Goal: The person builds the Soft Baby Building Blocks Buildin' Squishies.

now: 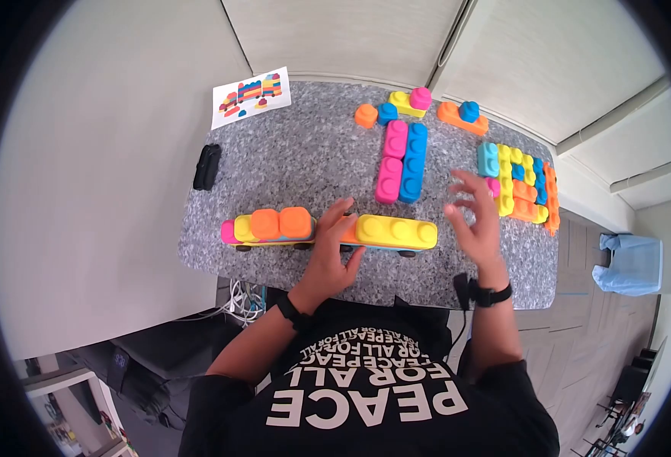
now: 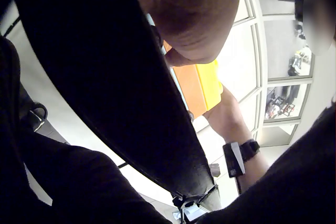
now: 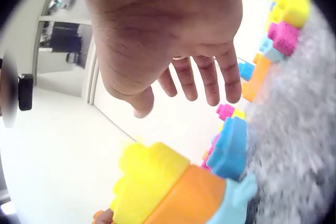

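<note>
My left hand (image 1: 329, 253) (image 2: 191, 19) grips the left end of a wheeled block car (image 1: 396, 231), thumb on its near side and fingers across the far side. Long yellow blocks top this car, with orange (image 2: 189, 87) and light blue below. Left of that hand stands another wheeled car (image 1: 263, 228), with two orange blocks, a yellow one and a pink one at its end. My right hand (image 1: 476, 225) (image 3: 168, 35) hovers past the yellow-topped car's right end, fingers spread and holding nothing; the car (image 3: 184, 192) is below it in the right wrist view.
Two pink blocks (image 1: 390, 160) lie beside a long blue one (image 1: 414, 164). Small blocks and an orange one (image 1: 457, 118) with blue on top are farther back. A colourful cluster (image 1: 522, 183) stands at right. A printed picture (image 1: 251, 97) and black object (image 1: 207, 167) lie left.
</note>
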### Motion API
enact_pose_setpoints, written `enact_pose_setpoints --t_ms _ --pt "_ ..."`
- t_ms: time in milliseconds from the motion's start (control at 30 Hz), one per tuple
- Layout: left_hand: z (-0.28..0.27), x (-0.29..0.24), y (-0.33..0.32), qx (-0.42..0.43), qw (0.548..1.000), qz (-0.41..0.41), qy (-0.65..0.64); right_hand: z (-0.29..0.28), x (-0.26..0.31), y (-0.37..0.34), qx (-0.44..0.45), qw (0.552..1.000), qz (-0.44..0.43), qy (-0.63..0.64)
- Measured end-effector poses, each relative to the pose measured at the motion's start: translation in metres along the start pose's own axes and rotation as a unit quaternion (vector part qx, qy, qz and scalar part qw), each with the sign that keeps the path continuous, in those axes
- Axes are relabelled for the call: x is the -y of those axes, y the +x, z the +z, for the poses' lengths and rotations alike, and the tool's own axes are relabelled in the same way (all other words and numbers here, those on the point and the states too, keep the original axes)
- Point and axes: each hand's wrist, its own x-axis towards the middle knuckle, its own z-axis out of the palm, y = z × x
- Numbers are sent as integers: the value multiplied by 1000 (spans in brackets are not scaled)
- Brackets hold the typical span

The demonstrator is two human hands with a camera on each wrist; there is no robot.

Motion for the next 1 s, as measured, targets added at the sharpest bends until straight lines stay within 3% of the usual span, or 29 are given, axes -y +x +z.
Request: enact_pose_setpoints --t_ms 100,200,300,600,833,1000 --pt "0 -1 1 1 1000 -3 -9 -7 17 51 52 991 -79 -91" --pt "1 -2 1 0 1000 -7 -22 6 -3 115 94 946 -247 -187" --pt "3 2 -1 -2 1000 -6 -20 29 -30 164 156 929 -214 -258" --pt "1 -1 -1 2 1000 -10 -18 86 -53 238 210 897 -119 -371" --pt "4 5 -5 -1 998 -41 -42 68 -35 234 154 916 -202 -312" --pt "4 5 -4 10 999 -37 -30 47 34 188 108 945 -225 -213"
